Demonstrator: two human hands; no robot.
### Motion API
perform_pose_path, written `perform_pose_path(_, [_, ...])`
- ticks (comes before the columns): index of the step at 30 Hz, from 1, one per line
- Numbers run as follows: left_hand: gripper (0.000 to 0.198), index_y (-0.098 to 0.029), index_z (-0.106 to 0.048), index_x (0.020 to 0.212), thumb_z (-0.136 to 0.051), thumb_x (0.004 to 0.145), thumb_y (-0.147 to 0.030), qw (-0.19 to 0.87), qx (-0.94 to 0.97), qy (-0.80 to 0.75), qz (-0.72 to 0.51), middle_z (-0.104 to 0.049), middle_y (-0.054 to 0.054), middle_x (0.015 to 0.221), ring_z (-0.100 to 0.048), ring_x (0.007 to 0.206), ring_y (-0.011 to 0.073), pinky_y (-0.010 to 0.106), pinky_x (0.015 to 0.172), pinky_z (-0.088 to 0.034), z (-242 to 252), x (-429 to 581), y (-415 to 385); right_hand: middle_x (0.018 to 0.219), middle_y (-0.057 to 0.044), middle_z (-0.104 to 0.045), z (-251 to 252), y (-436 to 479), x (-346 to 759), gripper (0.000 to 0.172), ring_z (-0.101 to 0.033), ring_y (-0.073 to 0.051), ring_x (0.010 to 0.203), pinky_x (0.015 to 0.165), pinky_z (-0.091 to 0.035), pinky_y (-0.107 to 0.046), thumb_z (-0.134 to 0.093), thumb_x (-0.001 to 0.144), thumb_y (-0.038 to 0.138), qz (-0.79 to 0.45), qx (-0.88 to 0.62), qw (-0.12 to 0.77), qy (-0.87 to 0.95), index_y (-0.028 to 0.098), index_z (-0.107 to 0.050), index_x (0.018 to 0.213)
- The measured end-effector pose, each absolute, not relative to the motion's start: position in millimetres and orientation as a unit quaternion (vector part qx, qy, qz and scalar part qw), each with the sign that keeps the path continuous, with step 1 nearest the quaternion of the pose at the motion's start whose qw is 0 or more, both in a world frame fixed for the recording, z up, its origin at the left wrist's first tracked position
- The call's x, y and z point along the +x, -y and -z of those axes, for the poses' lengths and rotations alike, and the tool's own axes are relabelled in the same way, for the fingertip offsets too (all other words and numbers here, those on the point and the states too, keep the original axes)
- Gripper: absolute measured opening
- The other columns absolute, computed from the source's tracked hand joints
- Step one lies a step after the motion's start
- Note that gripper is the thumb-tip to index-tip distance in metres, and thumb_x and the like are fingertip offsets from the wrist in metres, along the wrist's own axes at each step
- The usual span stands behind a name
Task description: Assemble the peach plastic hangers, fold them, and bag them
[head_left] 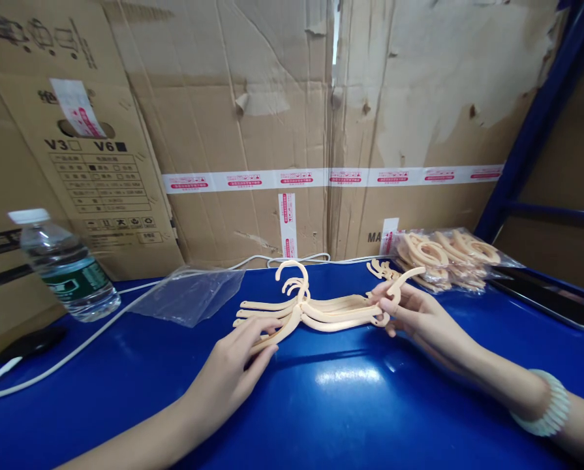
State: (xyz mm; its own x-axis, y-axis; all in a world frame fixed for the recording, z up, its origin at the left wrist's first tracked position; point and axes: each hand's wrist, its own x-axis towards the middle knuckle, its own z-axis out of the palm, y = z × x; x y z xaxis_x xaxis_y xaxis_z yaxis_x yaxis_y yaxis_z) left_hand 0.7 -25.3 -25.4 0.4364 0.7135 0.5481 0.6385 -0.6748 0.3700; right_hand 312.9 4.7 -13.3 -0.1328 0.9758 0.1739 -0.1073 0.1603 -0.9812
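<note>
Several beige folding clothes hangers [337, 320] are bunched together above the blue table, their arms spread to both sides and their hooks pointing up. My left hand [237, 356] is closed on the left arm of the nearest hanger, thumb below and fingers on top. At the other end my right hand [414, 313] pinches around the right arm tips. A curved, hook-shaped beige piece [403, 281] sticks up between its fingers; whether it joins the hangers I cannot tell. Some right fingertips are hidden behind the pieces.
Clear bags of folded beige hangers [448, 254] lie at the back right, beside a dark phone or tablet [551, 297]. An empty-looking plastic bag [188, 297], a water bottle [71, 274] and a white cable [83, 343] are on the left. Cardboard [252, 130] walls the back.
</note>
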Motion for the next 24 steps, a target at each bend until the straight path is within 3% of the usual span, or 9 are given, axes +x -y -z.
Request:
perform_pose_path(4, [0.02,-0.022,-0.058,0.11,-0.046,0.095,-0.017,0.055,0.843,-0.403,-0.352,-0.064,0.006,0.104,-0.065,0.089,0.0172,0.026,0.073,-0.055,18,-4,21,0.072,-0.002,-0.06,1,-14,332,0.035,-0.051,-0.014,0.059,0.047,-0.039,-0.025,-0.081,0.068,0.051,-0.49,-0.39,0.557,0.546,0.021,-0.07,0.083])
perform_pose_path(7, [0.019,-0.021,-0.059,0.109,-0.046,0.095,-0.015,0.003,0.869,-0.366,-0.334,-0.064,0.006,0.102,-0.061,0.092,0.0187,0.031,0.08,-0.052,13,-11,16,0.065,0.0,-0.061,-9,-25,354,0.036,-0.05,-0.014,0.055,0.05,-0.041,-0.028,-0.085,0.06,0.051,-0.466,-0.419,0.536,0.566,0.022,-0.071,0.078])
perform_pose_path(11, [0.016,-0.02,-0.059,0.102,-0.049,0.093,-0.012,-0.064,0.907,-0.313,-0.274,-0.066,0.005,0.096,-0.058,0.093,0.0203,0.035,0.086,-0.047,8,-16,13,0.066,-0.003,-0.067,-14,-36,377,0.039,-0.057,-0.017,0.058,0.057,-0.046,-0.031,-0.087,0.056,0.05,-0.422,-0.465,0.424,0.652,0.019,-0.072,0.075])
perform_pose_path(16, [0.015,-0.02,-0.059,0.09,-0.046,0.093,-0.013,-0.091,0.923,-0.313,-0.205,-0.065,0.003,0.085,-0.06,0.077,0.0184,0.029,0.07,-0.047,6,-15,19,0.072,-0.005,-0.071,-8,-41,386,0.032,-0.063,-0.021,0.068,0.065,-0.046,-0.032,-0.08,0.069,0.048,-0.349,-0.454,0.271,0.774,0.018,-0.075,0.077])
perform_pose_path(24, [0.024,-0.02,-0.054,0.079,-0.038,0.096,-0.013,-0.131,0.921,-0.326,-0.167,-0.062,0.002,0.076,-0.058,0.066,0.0175,0.027,0.06,-0.044,11,-14,19,0.064,-0.003,-0.069,3,-45,378,0.029,-0.058,-0.02,0.06,0.055,-0.038,-0.029,-0.076,0.066,0.049,-0.248,-0.501,0.216,0.8,0.02,-0.074,0.069])
